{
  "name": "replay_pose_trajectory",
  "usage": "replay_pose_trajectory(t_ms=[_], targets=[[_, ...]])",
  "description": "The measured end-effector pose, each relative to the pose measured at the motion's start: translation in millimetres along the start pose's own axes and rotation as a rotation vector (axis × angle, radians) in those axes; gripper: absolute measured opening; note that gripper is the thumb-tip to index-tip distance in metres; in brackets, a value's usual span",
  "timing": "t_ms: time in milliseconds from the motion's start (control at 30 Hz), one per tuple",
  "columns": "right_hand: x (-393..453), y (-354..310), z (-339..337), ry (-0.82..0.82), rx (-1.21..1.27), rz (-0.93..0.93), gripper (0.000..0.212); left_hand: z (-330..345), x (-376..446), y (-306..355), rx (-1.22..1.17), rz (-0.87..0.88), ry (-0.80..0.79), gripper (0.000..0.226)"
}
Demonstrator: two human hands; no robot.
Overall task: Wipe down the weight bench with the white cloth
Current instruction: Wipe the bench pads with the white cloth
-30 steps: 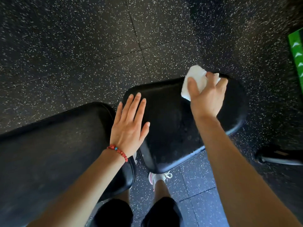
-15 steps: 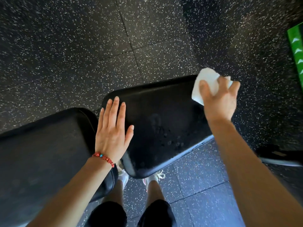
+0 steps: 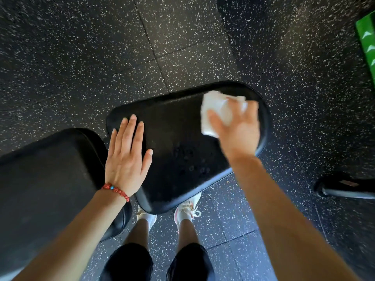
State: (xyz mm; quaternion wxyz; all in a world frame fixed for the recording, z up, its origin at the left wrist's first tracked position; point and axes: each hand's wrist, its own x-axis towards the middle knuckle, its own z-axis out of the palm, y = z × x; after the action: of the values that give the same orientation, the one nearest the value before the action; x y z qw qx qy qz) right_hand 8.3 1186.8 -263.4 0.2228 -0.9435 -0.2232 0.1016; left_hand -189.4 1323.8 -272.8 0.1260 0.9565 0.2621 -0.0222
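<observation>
A: Since it fills most of the view, take the speckled black rubber floor first, laid in large tiles with seams running across it. What stands on it?

B: The weight bench, in two black padded parts. The long back pad runs off the left edge; the shorter seat pad sits just beside it, angled toward the upper right, with a narrow gap between them. Small droplets or marks dot the seat pad near its middle.

A: And the person?

B: Standing at the near side of the seat pad. Two bare legs in dark shorts show below it, with white shoes partly tucked under the pad's edge.

A: The hands?

B: The left hand lies flat, fingers straight and together, palm down on the left end of the seat pad. A red bead bracelet circles that wrist. The right hand is blurred, but its fingers and thumb curl around the white cloth, bunched and pressed to the pad's far right end.

A: Anything else?

B: A green object with white arrow marks at the right edge, and a dark object with a grey bar on the floor lower right; I cannot tell what it is.
</observation>
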Motion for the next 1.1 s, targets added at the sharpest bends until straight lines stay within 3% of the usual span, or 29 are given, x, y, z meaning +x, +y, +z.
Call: replay_pose_trajectory(t_ms=[100,200,400,567,933,1100], targets=[[3.1,28.4,-16.6,0.101,0.02,0.132,0.053,1.0,-3.7,4.7,-0.003,0.003,0.0,0.057],[-7.3,16.8,-10.3,0.13,0.082,0.178,0.05,2.9,-8.9,8.7,0.008,0.015,0.007,0.057],[-16.3,11.6,-6.3,0.067,0.07,0.029,0.05,7.4,-11.2,10.8,0.015,0.012,0.021,0.056],[26.1,29.3,-11.4,0.2,0.063,0.229,0.057,9.7,-11.1,7.8,-0.006,0.022,0.04,0.057],[-97.7,1.0,11.5,0.291,0.204,0.508,0.049,-4.9,-14.1,-3.9,-0.063,0.129,-0.043,0.058],[-150.7,-49.4,39.9,0.291,0.279,0.503,0.043,-6.8,-15.2,-15.6,-0.068,0.234,-0.07,0.056]])
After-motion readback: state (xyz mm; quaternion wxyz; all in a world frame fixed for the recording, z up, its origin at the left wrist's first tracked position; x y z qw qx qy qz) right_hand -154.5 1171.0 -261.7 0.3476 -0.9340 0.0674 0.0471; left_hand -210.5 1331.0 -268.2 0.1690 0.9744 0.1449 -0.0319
